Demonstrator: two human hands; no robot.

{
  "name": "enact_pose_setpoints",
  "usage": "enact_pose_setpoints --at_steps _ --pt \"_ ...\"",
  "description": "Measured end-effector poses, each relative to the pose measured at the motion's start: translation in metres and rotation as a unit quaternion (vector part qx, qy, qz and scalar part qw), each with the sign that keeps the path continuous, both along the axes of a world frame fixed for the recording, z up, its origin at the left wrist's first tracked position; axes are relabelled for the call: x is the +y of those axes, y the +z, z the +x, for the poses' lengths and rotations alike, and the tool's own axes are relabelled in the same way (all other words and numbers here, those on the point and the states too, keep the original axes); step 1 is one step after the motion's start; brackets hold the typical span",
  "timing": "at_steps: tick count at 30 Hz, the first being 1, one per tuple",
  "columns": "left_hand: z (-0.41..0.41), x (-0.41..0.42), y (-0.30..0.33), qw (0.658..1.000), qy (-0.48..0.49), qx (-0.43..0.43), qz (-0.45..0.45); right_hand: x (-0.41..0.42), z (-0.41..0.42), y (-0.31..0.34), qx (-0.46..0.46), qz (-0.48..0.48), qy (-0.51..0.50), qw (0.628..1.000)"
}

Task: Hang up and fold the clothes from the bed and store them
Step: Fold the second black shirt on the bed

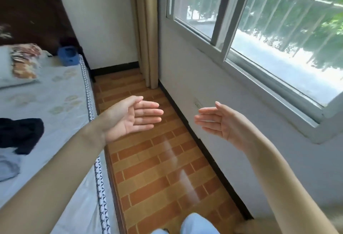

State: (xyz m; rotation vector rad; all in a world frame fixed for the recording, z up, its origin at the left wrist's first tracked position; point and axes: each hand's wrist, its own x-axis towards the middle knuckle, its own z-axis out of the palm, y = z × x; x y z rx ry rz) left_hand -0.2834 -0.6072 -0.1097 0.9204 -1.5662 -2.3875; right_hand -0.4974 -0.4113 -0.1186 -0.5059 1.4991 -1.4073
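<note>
Progress: judged not begun; nothing in view is hung, folded or stored

Hands, two: left hand [133,117] and right hand [217,120] both held out over the tiled floor [157,168], palms facing each other, fingers straight, released, grasping nothing

Clothes on bed [55,94], two seen: one dark garment [20,133], crumpled near the left edge; one pale grey garment [8,167] just below it, partly cut off by the frame

Other items: one patterned pillow [20,63]; one blue object [67,55] by the headboard, kind unclear; one window [259,35]; one curtain [146,29]

No wardrobe or hanger in view
</note>
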Motion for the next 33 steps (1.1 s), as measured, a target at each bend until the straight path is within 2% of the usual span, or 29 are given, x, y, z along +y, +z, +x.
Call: enact_pose_setpoints --at_steps 7,13,17,23,33 --pt "0.031 -0.08 -0.02 0.992 0.125 -0.013 0.026 -0.137 -0.015 -0.008 0.0 0.012 0.137 0.991" --pt "0.026 -0.153 -0.037 0.976 0.214 -0.02 0.036 -0.255 -0.043 -0.026 -0.017 0.035 0.233 0.972" --pt "0.015 -0.21 -0.025 0.96 0.277 -0.036 0.028 -0.346 -0.069 -0.02 -0.022 0.044 0.276 0.96" --pt "0.015 -0.266 -0.013 0.916 0.401 -0.025 0.017 -0.474 -0.063 -0.008 -0.02 0.025 0.361 0.932" --pt "0.093 -0.288 -0.044 0.819 0.565 -0.041 0.091 -0.603 0.047 -0.045 -0.043 0.122 0.53 0.838"
